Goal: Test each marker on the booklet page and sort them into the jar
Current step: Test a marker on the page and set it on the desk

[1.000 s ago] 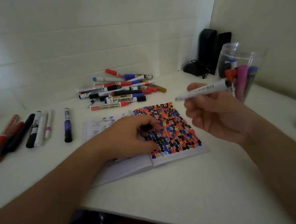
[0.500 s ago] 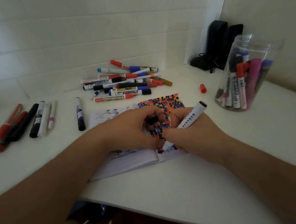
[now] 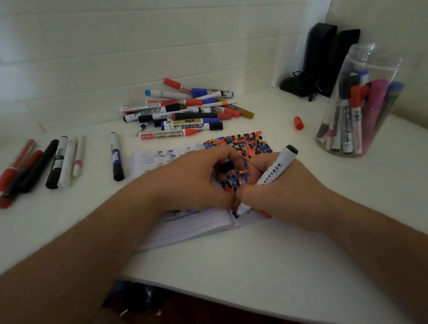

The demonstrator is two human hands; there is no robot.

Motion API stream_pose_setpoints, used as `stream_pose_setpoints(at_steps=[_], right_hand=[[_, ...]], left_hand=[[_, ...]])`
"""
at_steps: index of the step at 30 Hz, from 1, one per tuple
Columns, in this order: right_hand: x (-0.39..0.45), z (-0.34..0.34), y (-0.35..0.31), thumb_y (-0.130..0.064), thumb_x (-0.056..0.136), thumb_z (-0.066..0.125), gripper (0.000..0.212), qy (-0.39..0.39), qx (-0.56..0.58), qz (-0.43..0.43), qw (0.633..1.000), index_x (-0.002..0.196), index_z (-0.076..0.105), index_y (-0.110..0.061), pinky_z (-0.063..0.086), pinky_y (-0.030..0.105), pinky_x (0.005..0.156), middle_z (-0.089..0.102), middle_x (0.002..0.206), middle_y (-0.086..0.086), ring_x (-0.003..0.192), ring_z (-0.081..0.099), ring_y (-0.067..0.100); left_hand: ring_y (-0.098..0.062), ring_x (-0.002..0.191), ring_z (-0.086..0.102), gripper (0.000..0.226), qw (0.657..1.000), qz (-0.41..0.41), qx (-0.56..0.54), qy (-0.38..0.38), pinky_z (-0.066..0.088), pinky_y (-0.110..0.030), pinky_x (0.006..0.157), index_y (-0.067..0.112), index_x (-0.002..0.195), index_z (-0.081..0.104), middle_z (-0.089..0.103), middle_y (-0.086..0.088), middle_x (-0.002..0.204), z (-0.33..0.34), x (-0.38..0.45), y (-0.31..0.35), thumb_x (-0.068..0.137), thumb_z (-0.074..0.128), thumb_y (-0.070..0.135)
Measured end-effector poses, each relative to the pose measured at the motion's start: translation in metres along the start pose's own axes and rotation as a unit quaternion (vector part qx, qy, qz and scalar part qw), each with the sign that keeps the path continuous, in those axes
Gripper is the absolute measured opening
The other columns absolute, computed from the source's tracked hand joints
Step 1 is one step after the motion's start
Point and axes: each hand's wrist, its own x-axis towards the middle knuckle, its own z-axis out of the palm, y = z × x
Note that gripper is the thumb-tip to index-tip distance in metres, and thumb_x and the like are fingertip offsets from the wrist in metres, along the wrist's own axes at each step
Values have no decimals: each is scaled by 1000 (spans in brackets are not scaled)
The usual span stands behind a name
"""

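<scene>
- Bench (image 3: pixel 287 255): white; the work sits at its middle, a loose marker pile (image 3: pixel 182 114) at twelve o'clock.
- Booklet (image 3: pixel 189 227): open, its right page packed with coloured dots.
- Jar (image 3: pixel 360 104): at three o'clock of the booklet, upright, several markers inside.
- Right hand (image 3: pixel 282 191): grip clamped round a white marker (image 3: pixel 272 176), tip down on the page's near edge. A short, light dab on a bare spot should do; pressing hard would likely crush the tip.
- Left hand (image 3: pixel 191 181): rests on the booklet, fingers curled round a black cap (image 3: pixel 226 166). Best kept there, ready for recapping.
</scene>
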Motion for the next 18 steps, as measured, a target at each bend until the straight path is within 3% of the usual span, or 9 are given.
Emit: stream_pose_setpoints(at_steps=[3,8,12,18], right_hand=[[1,-1,1,-5,79,74,32,11,-21,-5,1000,58,51,-16,50,31,52,57,56,3,51,55,13],[0,0,-2,-1,83,73,27,4,12,19,1000,63,55,-7,49,24,48,61,54,3,46,58,10],[-3,0,-3,0,81,73,31,-5,13,10,1000,61,52,-10,46,21,45,62,53,7,43,57,12],[0,1,-1,-4,79,73,38,8,-28,-7,1000,57,46,-17,44,20,47,48,49,-9,46,48,7]], left_hand=[[-3,97,61,56,1000,-2,-3,3,51,-27,82,47,117,56,63,18,115,1,0,0,73,89,41],[4,87,56,54,1000,-1,-1,4,43,-19,74,46,116,56,61,19,112,0,-1,0,74,89,40],[-1,92,58,52,1000,3,-1,4,45,-22,77,47,116,56,62,18,113,0,0,-2,75,88,40],[-1,94,58,53,1000,9,3,12,47,-23,78,48,115,56,63,18,113,1,1,-2,74,89,42]])
